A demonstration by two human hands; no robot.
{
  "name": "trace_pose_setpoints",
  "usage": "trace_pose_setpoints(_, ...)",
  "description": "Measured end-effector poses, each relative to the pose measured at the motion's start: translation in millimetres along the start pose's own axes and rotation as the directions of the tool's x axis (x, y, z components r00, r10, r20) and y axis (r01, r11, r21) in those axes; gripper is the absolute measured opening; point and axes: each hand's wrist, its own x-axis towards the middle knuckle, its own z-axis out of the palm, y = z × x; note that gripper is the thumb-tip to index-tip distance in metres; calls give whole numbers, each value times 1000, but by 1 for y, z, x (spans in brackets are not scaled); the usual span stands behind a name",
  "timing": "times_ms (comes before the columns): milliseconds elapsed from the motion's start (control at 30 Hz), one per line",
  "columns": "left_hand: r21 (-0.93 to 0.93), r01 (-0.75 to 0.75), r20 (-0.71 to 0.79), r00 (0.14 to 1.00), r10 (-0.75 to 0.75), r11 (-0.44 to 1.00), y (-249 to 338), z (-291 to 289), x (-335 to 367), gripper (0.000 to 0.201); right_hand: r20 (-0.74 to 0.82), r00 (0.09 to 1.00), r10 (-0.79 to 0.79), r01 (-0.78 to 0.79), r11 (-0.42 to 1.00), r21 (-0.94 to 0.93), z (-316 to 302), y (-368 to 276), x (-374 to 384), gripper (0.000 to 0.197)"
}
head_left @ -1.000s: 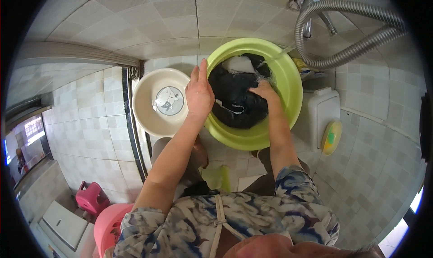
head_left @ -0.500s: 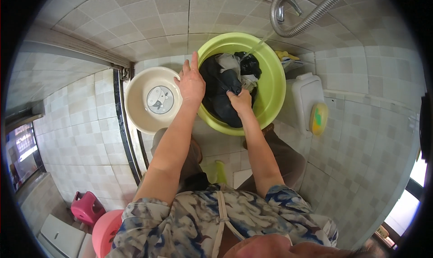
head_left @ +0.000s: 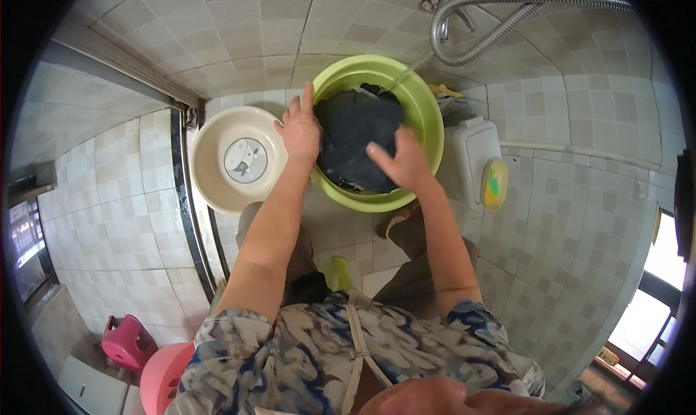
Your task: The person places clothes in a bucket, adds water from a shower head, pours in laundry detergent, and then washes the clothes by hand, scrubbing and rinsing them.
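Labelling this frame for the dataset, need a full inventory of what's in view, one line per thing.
green basin: 1, lime green, on the tiled floor ahead of the person
dark laundry: 1 heap, black, inside the green basin
cream basin: 1, cream with a round picture on its bottom, left of the green basin
shower hose: 1, silver metal, looping at top right
white container: 1, white, right of the green basin
soap holder: 1, yellow with green, beside the white container
small stool: 1, pink, lower left
pink tub: 1, pink, bottom left edge
left hand: 1, on the laundry's left edge at the basin rim
right hand: 1, pressing on the laundry
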Motion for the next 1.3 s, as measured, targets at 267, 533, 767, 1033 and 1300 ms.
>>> trace_pose_setpoints(267,1,-46,-28,999,46,999,4,30,26,60,516,822,-241,507,723,-470,71,83,17,75)
trace_pose_setpoints(533,-47,-65,-32,997,64,997,16,66,75,61,531,846,37,334,740,-583,130,175,125,72)
trace_pose_setpoints(767,-47,-96,-47,994,94,994,24,100,104,62,456,883,115,140,862,-488,160,256,196,58)
trace_pose_setpoints(1033,14,-56,-27,998,56,998,37,111,84,60,563,810,166,-34,971,-237,130,261,192,52)
trace_pose_setpoints(1300,40,-17,-18,1000,17,999,28,97,70,60,103,992,-69,105,908,-406,21,231,132,65)
